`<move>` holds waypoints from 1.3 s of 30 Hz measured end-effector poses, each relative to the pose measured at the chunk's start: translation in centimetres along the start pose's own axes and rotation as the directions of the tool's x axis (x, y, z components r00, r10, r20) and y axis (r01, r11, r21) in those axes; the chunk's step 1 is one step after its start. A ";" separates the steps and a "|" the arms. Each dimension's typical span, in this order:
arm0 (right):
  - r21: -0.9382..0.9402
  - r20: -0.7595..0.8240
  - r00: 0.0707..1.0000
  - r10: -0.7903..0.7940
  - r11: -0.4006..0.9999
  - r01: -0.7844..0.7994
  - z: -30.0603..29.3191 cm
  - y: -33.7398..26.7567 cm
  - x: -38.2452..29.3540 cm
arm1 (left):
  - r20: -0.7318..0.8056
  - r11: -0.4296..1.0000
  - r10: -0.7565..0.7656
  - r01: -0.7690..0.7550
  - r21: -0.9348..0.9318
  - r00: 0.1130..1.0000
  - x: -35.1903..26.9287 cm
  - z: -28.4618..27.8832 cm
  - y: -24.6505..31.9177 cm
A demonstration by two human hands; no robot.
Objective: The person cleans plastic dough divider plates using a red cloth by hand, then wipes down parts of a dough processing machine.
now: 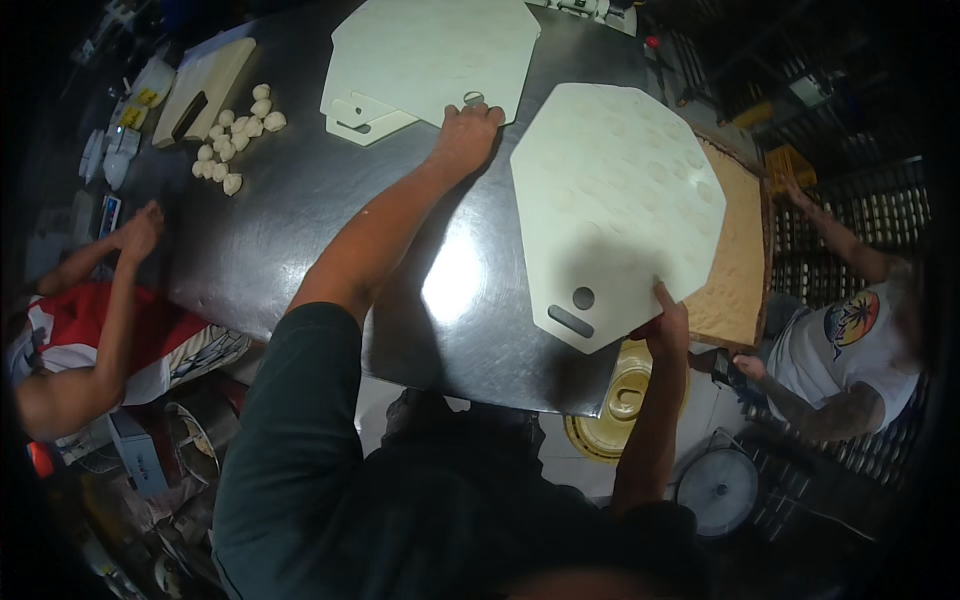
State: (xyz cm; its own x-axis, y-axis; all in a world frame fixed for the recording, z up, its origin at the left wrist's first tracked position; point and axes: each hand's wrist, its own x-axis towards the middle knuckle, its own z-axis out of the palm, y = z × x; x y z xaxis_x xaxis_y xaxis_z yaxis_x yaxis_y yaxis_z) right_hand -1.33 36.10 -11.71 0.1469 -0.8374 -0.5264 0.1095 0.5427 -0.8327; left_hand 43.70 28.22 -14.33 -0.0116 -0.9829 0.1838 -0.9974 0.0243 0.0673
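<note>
My right hand [667,322] grips the near right edge of a pale octagonal board [615,195], thumb on top and fingers underneath. Faint round marks dot this board, and a round hole and a slot pierce its near end. It reaches over a shallow tray of tan powder or crumbs [731,255]. My left hand [471,135] has its fingers bent over the near edge of another pale board [435,60], beside a hole. Part of a further slotted board [364,131] shows beneath that one. Several dough balls [240,135] lie to the left on the metal table [315,202].
A pale block with a dark-handled scraper [190,116] and plastic containers [150,82] line the far left. One person [97,322] stands at left, another [855,337] at right. On the floor are a yellow lidded bucket [626,390] and a round grey lid [718,491].
</note>
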 end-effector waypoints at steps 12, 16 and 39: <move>-0.767 0.074 0.995 0.063 0.641 0.017 7.7 -4.2 -2.3 | 0.006 0.950 -0.065 0.063 -0.307 0.998 -21.4 -10.4 -4.9; -0.565 0.272 0.933 -0.235 0.746 0.352 11.7 -0.3 -4.7 | 0.093 0.925 -0.235 0.252 -0.283 0.967 -36.6 -12.6 -3.2; 0.021 0.947 0.011 -0.322 0.098 0.995 48.5 15.7 -14.0 | 0.517 -0.554 -0.832 -0.299 -0.777 0.199 -58.1 -9.8 1.1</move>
State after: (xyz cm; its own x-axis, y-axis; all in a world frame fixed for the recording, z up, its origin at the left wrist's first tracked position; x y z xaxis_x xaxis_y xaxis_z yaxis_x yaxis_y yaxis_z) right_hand 46.02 59.45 -9.10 0.8968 -0.1233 0.4249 0.1779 -0.7788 -0.6015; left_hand 44.00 87.13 -15.32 0.7912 -0.3105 -0.5268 0.6113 0.4220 0.6694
